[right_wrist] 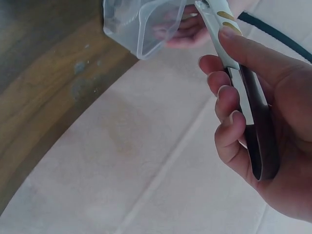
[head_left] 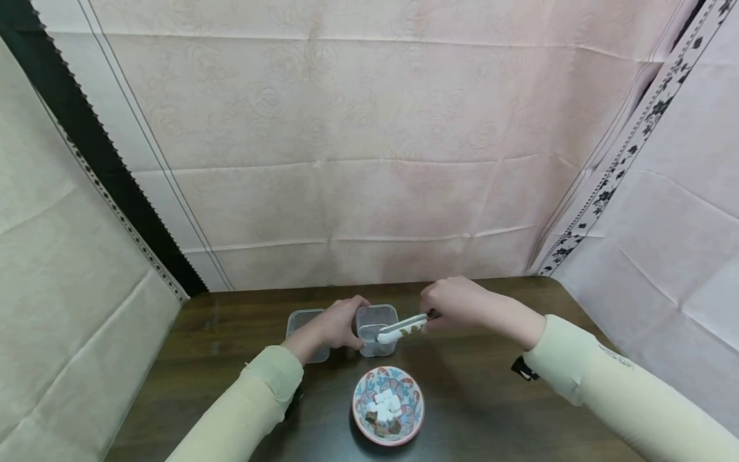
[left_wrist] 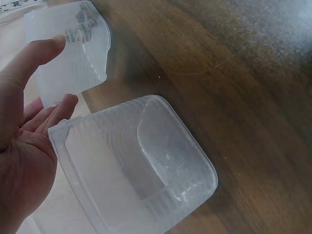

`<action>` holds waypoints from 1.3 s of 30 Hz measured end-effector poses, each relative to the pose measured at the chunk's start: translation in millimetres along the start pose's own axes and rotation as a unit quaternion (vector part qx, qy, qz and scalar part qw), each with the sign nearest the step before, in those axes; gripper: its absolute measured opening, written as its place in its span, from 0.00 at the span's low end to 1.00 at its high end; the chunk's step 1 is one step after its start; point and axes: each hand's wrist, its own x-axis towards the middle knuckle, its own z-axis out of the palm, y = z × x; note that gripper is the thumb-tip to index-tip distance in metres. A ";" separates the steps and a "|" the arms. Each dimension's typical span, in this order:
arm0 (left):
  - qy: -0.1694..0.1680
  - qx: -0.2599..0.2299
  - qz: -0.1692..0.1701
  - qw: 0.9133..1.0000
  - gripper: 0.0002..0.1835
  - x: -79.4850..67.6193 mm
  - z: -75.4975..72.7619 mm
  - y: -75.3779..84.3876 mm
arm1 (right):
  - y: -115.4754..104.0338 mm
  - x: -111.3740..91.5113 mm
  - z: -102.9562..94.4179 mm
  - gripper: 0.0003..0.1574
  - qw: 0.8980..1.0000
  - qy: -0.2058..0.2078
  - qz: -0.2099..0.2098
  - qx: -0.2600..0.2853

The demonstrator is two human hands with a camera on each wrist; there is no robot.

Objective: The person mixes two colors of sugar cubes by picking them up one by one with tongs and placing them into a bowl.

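My left hand (head_left: 333, 324) spans the left side of a clear plastic container (head_left: 378, 350), thumb and fingers spread about its wall. In the left wrist view this container (left_wrist: 73, 73) stands beyond the thumb. My right hand (head_left: 456, 301) grips a pair of tongs (head_left: 401, 328) with white patterned arms and dark handles. The tips are over that container; whether they pinch anything is too small to tell. Right wrist view: fingers curl round the tongs' handle (right_wrist: 261, 141). A second clear container (head_left: 296, 319) sits partly beneath the left hand and wrist.
A patterned bowl (head_left: 417, 410) with white cubes (head_left: 383, 403) and several brown pieces stands in front of the containers. All rest on a dark wooden table (head_left: 491, 398). Pale cloth (head_left: 369, 160) hangs behind the table and at both sides.
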 end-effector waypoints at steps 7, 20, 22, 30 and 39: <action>0.007 0.001 0.013 1.000 0.43 -0.3 0.2 -0.1 | -15.8 -23.1 3.4 0.17 1.000 -0.017 -0.020 0.013; -0.001 0.007 -0.002 1.000 0.43 -0.2 -0.5 0.4 | -41.7 -32.0 24.8 0.15 0.997 -0.062 -0.036 0.008; -0.001 0.005 0.001 1.000 0.43 -0.5 -0.5 1.0 | -42.3 -32.0 26.3 0.16 0.997 -0.062 -0.035 0.008; 0.000 0.004 0.003 1.000 0.43 -0.2 -0.8 2.3 | -40.5 -32.8 21.1 0.22 0.997 -0.070 -0.007 0.023; 0.003 0.003 -0.002 1.000 0.43 -0.8 -0.2 2.5 | -25.6 -23.4 -0.6 0.26 0.997 -0.062 0.024 0.035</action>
